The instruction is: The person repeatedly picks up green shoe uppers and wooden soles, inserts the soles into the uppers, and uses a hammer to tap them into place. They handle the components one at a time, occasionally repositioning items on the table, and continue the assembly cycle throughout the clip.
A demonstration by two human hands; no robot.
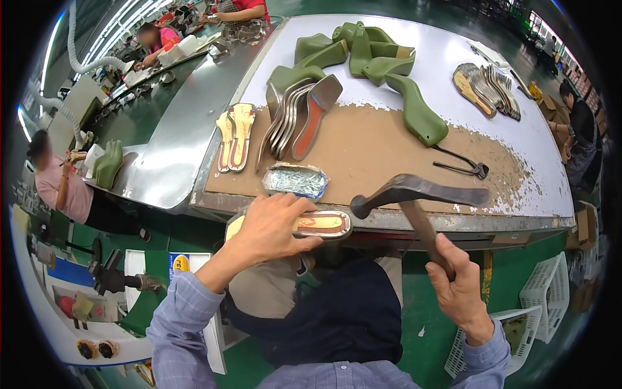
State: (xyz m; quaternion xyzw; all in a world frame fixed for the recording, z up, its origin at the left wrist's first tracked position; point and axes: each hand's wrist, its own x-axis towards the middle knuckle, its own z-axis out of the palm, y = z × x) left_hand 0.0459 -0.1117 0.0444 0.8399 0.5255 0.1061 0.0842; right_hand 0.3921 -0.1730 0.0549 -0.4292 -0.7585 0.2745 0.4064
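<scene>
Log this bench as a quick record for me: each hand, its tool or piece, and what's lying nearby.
left hand: holding a pale-and-brown insole at the near edge of the table
right hand: gripping a hammer by its handle, head raised
beyond left hand: container of small metal pieces
lying loose: pincers
farther back: green shoe lasts

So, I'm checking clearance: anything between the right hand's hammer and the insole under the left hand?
Nothing visible blocks the hammer from the insole at its right end; the left hand partly covers it.
</scene>
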